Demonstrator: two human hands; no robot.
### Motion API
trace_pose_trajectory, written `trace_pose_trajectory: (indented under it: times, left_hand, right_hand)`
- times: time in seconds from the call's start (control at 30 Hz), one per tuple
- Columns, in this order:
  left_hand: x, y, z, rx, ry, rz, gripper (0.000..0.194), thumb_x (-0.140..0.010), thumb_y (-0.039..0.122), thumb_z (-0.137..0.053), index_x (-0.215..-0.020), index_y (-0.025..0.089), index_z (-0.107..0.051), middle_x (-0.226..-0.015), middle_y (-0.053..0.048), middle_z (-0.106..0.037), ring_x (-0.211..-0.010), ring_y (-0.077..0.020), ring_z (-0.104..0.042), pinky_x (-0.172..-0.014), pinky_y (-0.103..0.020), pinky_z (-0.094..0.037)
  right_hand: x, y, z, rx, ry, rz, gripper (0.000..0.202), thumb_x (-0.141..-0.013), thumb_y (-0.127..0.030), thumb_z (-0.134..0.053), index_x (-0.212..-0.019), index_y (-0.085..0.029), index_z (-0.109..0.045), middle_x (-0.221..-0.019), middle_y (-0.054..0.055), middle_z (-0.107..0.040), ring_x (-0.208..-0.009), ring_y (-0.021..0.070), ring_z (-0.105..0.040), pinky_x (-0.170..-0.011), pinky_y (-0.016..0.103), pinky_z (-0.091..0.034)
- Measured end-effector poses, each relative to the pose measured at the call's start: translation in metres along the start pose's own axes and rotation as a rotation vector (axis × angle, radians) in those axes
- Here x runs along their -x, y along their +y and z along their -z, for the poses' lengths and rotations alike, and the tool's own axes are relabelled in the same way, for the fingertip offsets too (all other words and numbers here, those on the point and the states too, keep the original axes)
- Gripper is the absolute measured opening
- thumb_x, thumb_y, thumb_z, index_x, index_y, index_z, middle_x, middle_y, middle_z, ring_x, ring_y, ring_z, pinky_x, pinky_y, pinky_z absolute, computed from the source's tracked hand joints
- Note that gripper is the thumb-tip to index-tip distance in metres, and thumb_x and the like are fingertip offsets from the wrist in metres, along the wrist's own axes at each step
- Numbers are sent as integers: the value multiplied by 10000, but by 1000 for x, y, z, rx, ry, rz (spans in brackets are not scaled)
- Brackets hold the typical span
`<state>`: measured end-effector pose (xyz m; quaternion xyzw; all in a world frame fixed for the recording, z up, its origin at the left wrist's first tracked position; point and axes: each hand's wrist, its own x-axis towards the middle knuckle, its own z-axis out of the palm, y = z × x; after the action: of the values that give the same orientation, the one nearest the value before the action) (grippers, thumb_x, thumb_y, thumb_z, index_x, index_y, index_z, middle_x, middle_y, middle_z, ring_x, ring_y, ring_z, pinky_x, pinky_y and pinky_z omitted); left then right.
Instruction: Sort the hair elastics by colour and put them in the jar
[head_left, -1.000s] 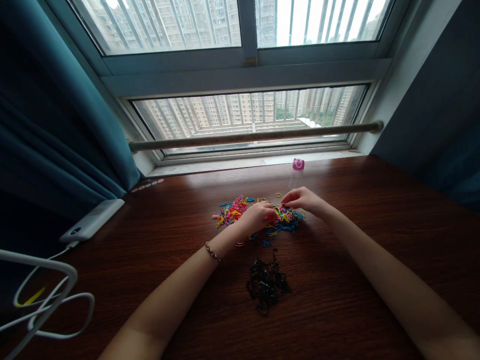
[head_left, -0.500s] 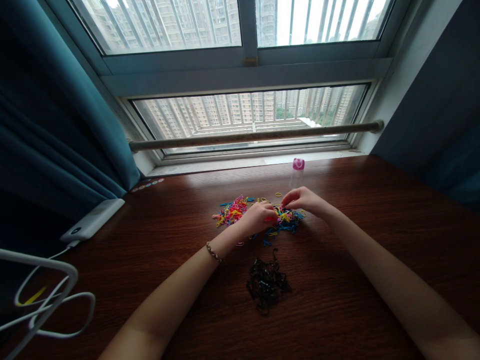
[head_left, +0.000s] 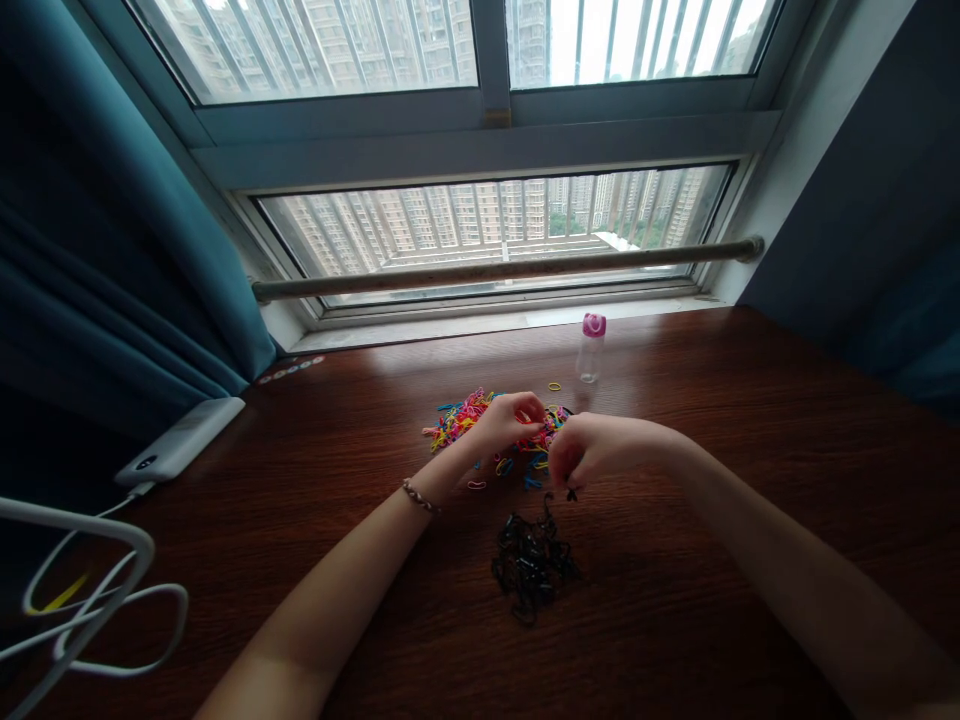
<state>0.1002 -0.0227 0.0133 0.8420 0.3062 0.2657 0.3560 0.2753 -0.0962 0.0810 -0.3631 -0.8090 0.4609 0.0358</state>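
A loose pile of coloured rubber bands [head_left: 459, 420], in pink, yellow, blue and red, lies on the brown wooden table. My left hand [head_left: 511, 422], with a braided bracelet on its wrist, rests in the pile with its fingers curled; what they hold, if anything, is hidden. Just right of the pile, my right hand [head_left: 589, 450] pinches a small black rubber band [head_left: 572, 494] that hangs below the fingertips. A separate heap of black rubber bands [head_left: 532, 565] lies nearer to me, below both hands.
Behind the right hand stands a small clear bottle [head_left: 591, 360] with a pink cap. A white power bank [head_left: 180, 440] with a looped white cable [head_left: 112, 660] lies at left by the blue curtain [head_left: 135, 200]. A metal rail [head_left: 510, 270] crosses the window at the back.
My right hand has moved from the coloured pile toward me, bringing the black rubber band near the black heap. My left hand has shifted slightly left and away from me.
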Motion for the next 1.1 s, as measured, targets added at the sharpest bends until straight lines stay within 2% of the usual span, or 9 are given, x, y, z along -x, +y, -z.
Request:
trace_pose_trajectory:
  times: [0.13,0.33,0.5,0.63,0.7,0.8,0.9,1.03,1.1]
  left_hand:
    - [-1,-6,0,4,-31,-25,229,-710,121,-520,-898,144,-648,-744,-12,-608,-672,-95,-549,-625,-186,-442]
    - [0,-8,2,36,0,5,178,-716,153,-516,-822,124,-656,-732,-11,-569,-637,-85,-517,-578,-173,-425]
    - [-2,-10,1,35,9,54,181,-731,249,-560,-790,103,-649,-661,-15,-597,-586,-89,-520,-550,-179,-417]
    - [-2,-14,4,-1,49,32,199,-739,269,-568,-765,104,-677,-708,-48,-648,-636,-118,-562,-574,-195,-428]
    - [-2,-16,5,5,63,46,190,-730,257,-580,-769,105,-689,-719,-57,-668,-646,-129,-580,-582,-202,-435]
    - [-2,-16,6,31,79,89,174,-703,246,-611,-765,108,-695,-706,-58,-680,-628,-131,-593,-569,-201,-443]
    - [-2,-14,7,76,75,105,168,-683,257,-637,-744,109,-690,-682,-49,-674,-618,-126,-595,-560,-197,-448]
    - [-2,-7,12,201,-14,129,212,-664,285,-663,-761,96,-671,-691,-52,-668,-629,-127,-597,-588,-211,-462]
    - [-1,0,16,244,-132,139,230,-653,287,-676,-779,94,-667,-697,-46,-665,-628,-119,-591,-589,-206,-459]
  right_hand:
    - [-2,-13,-27,287,102,-68,248,-602,-29,-499,-695,-159,-688,-636,15,-654,-576,114,-568,-489,175,-372]
    - [-3,-48,-66,532,35,-76,255,-658,-51,-494,-769,-174,-689,-727,59,-677,-588,142,-588,-474,205,-334]
    - [-5,-54,-65,526,26,6,276,-666,-37,-491,-812,-151,-695,-780,74,-686,-673,162,-616,-556,209,-389]
    - [-5,-27,-29,200,109,100,248,-672,-62,-512,-811,-154,-696,-730,16,-685,-661,109,-612,-592,165,-422]
    - [-6,-3,-6,161,273,48,190,-672,-102,-546,-769,-150,-702,-736,17,-689,-686,122,-616,-617,181,-436]
    - [-14,39,18,197,615,-200,154,-675,-136,-573,-751,-144,-707,-711,34,-691,-668,140,-613,-595,206,-433]
    - [-25,78,23,205,827,-348,138,-673,-168,-602,-757,-142,-707,-733,50,-694,-692,148,-618,-632,215,-440]
    - [-37,106,13,139,835,-340,149,-652,-212,-635,-774,-157,-701,-734,31,-695,-693,139,-626,-615,196,-445]
    - [-41,109,9,136,835,-331,151,-637,-209,-641,-769,-163,-697,-723,23,-691,-681,137,-624,-604,196,-441]
